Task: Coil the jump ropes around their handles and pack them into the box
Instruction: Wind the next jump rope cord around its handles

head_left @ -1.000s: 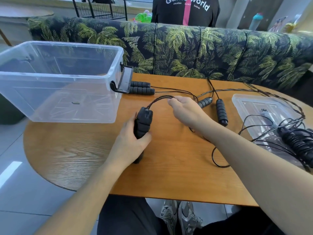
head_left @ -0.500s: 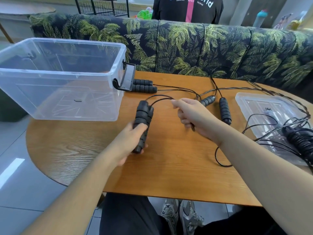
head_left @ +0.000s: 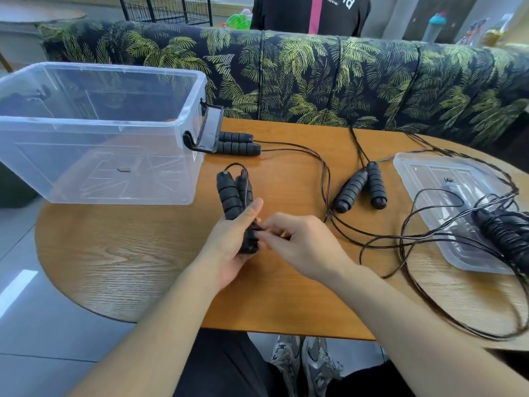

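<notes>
My left hand (head_left: 229,242) grips a pair of black ribbed jump rope handles (head_left: 233,196) held side by side, pointing away from me over the table's middle. My right hand (head_left: 300,242) pinches the thin black cord at the handles' near end. A clear plastic box (head_left: 97,133) stands at the left, with nothing but a small scrap inside. Two more handle pairs lie on the table: one (head_left: 237,143) beside the box's black latch, another (head_left: 360,189) at centre right. A coiled rope bundle (head_left: 506,233) rests on the clear lid (head_left: 435,179) at the right.
Loose black cords (head_left: 400,242) loop across the right half of the round wooden table (head_left: 128,267). A palm-print sofa (head_left: 315,81) runs behind the table, and a person in a black shirt stands beyond it. My shoes show below the table edge.
My right hand has come back from the far end of the handles to their near end, drawing the cord along them. The handles have shifted slightly toward me in my left hand.
</notes>
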A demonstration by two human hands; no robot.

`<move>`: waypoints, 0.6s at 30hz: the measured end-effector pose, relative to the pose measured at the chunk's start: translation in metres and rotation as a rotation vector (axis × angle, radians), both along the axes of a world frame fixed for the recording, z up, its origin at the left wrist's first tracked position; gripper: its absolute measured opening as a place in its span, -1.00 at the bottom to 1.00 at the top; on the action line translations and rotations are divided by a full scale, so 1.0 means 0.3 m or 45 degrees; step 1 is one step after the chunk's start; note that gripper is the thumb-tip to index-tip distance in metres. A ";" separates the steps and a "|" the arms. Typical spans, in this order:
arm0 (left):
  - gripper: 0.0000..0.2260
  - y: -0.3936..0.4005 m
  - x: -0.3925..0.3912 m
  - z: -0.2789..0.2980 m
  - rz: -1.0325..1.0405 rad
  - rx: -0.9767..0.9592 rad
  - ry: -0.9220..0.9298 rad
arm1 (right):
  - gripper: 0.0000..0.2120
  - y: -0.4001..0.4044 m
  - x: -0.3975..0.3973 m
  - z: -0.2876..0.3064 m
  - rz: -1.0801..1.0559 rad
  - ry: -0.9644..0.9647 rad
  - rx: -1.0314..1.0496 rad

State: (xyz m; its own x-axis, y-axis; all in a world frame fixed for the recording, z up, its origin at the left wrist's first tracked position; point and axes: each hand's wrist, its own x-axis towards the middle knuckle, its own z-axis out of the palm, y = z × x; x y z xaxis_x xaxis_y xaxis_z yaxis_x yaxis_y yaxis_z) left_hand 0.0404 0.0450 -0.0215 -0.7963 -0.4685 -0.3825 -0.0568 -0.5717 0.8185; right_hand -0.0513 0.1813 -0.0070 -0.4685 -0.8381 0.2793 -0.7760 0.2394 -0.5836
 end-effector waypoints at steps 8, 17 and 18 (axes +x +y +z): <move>-0.95 0.001 0.020 -0.013 -0.018 0.043 0.058 | -0.75 0.039 0.064 -0.068 -0.020 0.234 -0.066; -0.63 0.015 0.099 0.006 -0.126 0.353 0.307 | -0.68 0.124 -0.030 -0.123 0.083 0.435 -0.059; -0.61 0.015 0.100 0.005 -0.107 0.374 0.330 | -0.72 0.126 -0.020 -0.119 0.146 0.455 -0.065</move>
